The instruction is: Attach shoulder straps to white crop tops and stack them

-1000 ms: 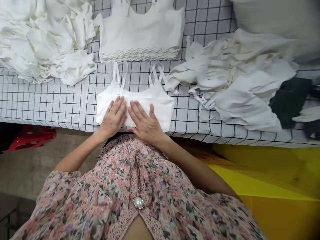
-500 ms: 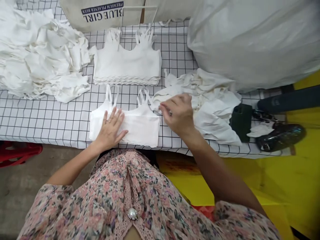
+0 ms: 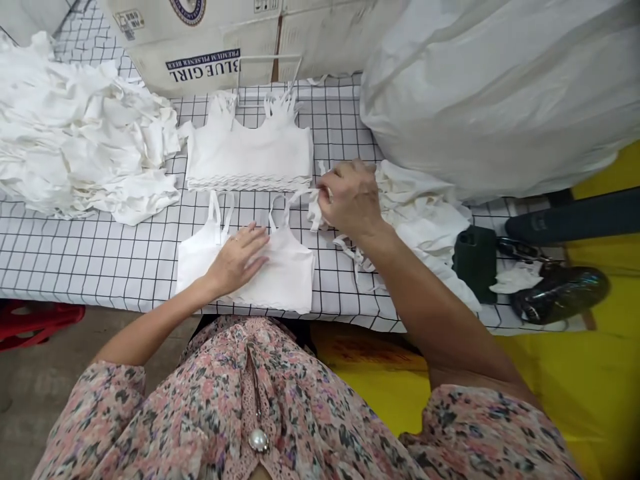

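A white strappy top (image 3: pixel 285 273) lies flat on the checked cloth near the table's front edge. My left hand (image 3: pixel 240 259) rests on its middle with the fingers spread, holding nothing. Beyond the top's right strap, my right hand (image 3: pixel 350 200) is closed, its thumb and fingers pinching a thin white strap. Just behind lies a neat stack of folded white tops (image 3: pixel 250 150) with bunched straps. A loose heap of white garments (image 3: pixel 425 213) lies to the right, partly hidden by my right hand and forearm.
A large white garment pile (image 3: pixel 85 133) covers the left side. At the back stand a cardboard box (image 3: pixel 200 40), a thin white wire frame (image 3: pixel 270 59) and a big white bag (image 3: pixel 490 93). A dark green case (image 3: pixel 475 263) and a black pouch (image 3: pixel 563 293) lie at right.
My right hand has moved up and away from the top, drawing a strap outward. My left hand has slid right. The upper layer now lies opened out, and the view has tilted slightly upward.
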Motion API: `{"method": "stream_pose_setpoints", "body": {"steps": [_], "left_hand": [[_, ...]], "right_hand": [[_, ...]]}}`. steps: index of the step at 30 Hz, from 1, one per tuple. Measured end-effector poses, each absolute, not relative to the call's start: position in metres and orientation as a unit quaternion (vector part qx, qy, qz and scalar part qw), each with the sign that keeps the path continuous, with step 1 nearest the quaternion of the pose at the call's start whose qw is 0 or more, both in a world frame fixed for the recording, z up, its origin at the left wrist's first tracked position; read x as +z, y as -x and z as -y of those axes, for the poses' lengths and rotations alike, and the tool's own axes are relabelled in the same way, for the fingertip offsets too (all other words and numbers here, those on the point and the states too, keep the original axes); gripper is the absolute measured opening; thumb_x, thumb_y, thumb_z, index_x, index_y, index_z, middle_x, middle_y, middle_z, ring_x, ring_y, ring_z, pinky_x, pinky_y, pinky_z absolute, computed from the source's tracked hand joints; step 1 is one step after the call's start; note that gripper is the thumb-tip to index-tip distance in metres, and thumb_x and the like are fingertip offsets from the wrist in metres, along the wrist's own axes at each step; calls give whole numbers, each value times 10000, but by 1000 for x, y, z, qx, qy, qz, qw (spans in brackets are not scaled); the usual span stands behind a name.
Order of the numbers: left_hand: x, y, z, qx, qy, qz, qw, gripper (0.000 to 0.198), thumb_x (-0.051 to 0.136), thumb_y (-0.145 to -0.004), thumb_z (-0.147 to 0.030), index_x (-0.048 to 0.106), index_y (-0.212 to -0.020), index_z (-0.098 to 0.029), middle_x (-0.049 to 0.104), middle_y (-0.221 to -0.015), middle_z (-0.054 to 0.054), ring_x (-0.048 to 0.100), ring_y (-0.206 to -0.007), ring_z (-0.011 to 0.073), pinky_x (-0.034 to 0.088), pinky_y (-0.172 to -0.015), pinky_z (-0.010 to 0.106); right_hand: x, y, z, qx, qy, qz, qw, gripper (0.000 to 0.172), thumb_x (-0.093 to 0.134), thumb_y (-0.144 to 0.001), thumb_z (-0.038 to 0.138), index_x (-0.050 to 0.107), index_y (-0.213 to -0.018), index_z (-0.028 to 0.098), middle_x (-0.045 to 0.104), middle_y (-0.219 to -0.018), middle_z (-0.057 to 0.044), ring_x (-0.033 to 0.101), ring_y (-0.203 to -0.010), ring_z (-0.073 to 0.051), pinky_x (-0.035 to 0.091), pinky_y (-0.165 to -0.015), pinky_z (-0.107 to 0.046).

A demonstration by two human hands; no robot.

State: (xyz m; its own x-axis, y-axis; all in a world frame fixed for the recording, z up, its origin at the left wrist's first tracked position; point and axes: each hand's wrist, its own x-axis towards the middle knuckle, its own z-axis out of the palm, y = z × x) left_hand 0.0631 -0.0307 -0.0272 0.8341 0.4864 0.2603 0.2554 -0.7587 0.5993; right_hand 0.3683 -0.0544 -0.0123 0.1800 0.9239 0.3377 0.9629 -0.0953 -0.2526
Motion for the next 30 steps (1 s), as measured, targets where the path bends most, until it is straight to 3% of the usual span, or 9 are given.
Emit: {"method": "stream_pose_setpoints", "body": {"steps": [4, 7, 10, 13, 18, 21, 25, 27, 30], "left_hand": [[4, -120, -18, 264, -820, -265, 434, 340, 611, -1042, -210, 722, -1360, -164, 731, -1419, 143, 727, -1234, 225, 603, -1068, 443], [19, -162, -46, 212, -734, -281, 582, 280, 753, -959, -277, 804, -1183, -117, 798, -1235, 142, 745, -1064, 193, 586, -958, 340], [24, -188, -53, 155, -653, -257, 696, 355, 950, -756, -405, 822, -874, -96, 799, -898, 92, 707, -838, 149, 539, -799, 273], [22, -197, -47, 184, -639, -274, 695, 440, 1026, -601, -451, 774, -709, -107, 711, -727, 30, 594, -685, 97, 456, -667, 243], [19, -197, -43, 244, -730, -290, 569, 147, 927, -728, -229, 800, -725, -154, 684, -765, 9, 557, -685, 94, 427, -653, 250], [17, -193, -46, 256, -764, -298, 512, 79, 855, -774, -133, 799, -724, -158, 666, -744, 4, 566, -689, 102, 427, -667, 258], [20, -178, -36, 286, -742, -330, 509, 79, 824, -794, -94, 805, -846, -151, 707, -774, 9, 605, -719, 110, 478, -724, 260], [24, -168, -22, 268, -679, -333, 597, 63, 796, -888, -204, 795, -917, -148, 750, -813, 36, 662, -745, 128, 539, -767, 280], [28, -157, 4, 165, -516, -292, 788, 388, 650, -1041, -501, 775, -939, -148, 796, -893, 100, 751, -831, 176, 629, -867, 357]], "right_hand": [[-5, -368, 51, -74, 679, 678, 272, 209, 494, -927, 155, 686, -984, 212, 763, -1095, -122, 680, -1066, -320, 492, -1013, -536], [0, -362, 51, -86, 640, 693, 320, 204, 481, -944, 180, 679, -976, 217, 777, -986, -103, 712, -949, -289, 503, -959, -499], [11, -360, 50, -22, 628, 687, 364, 147, 531, -894, 188, 670, -925, 223, 771, -945, -89, 710, -919, -270, 514, -943, -473], [32, -368, 49, 175, 627, 641, 407, 150, 601, -830, 200, 684, -952, 223, 757, -966, -61, 696, -913, -223, 540, -890, -397], [73, -400, 51, 421, 634, 583, 285, 199, 730, -910, 398, 798, -937, 213, 662, -753, -30, 571, -735, -164, 469, -726, -348], [89, -415, 58, 388, 669, 588, 236, 203, 841, -868, 409, 793, -803, 224, 676, -733, -41, 544, -721, -172, 446, -700, -371], [91, -408, 72, 257, 706, 583, 308, 113, 823, -868, 338, 789, -828, 238, 725, -803, -48, 614, -769, -206, 516, -765, -411], [81, -390, 79, 154, 694, 620, 332, 79, 768, -894, 302, 786, -861, 233, 746, -857, -68, 647, -818, -233, 542, -817, -453], [54, -351, 90, 16, 668, 685, 292, 186, 632, -979, 281, 756, -854, 222, 737, -876, -100, 658, -917, -294, 532, -957, -580]]}}
